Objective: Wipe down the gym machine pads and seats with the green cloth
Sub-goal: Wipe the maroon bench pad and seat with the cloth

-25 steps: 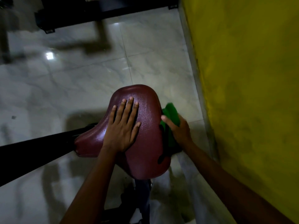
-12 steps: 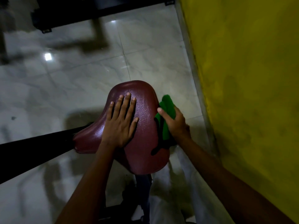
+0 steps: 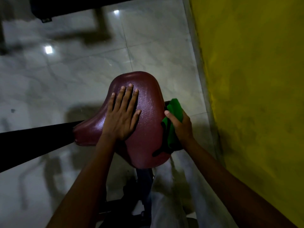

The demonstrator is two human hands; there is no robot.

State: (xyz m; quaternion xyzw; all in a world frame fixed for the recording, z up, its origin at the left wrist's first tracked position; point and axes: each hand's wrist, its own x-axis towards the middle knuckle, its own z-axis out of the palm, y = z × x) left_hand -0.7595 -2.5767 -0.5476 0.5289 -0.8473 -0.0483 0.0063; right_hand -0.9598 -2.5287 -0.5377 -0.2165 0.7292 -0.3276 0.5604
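A dark red padded saddle seat [image 3: 148, 116] fills the middle of the head view, its narrow nose pointing left. My left hand [image 3: 122, 116] lies flat on top of the seat with fingers straight and spread. My right hand [image 3: 181, 125] grips the green cloth [image 3: 174, 112] and presses it against the seat's right side edge. Part of the cloth hangs down below the hand along the seat's edge.
A yellow wall [image 3: 255, 96] rises close on the right, leaving a narrow strip of floor beside the seat. A black frame bar [image 3: 32, 142] runs off to the left from the seat's nose. Glossy pale floor tiles [image 3: 82, 71] lie below; a dark machine base [image 3: 65, 7] sits at top.
My right hand with the cloth has shifted a little along the seat's right edge. My left hand has stayed flat on the seat.
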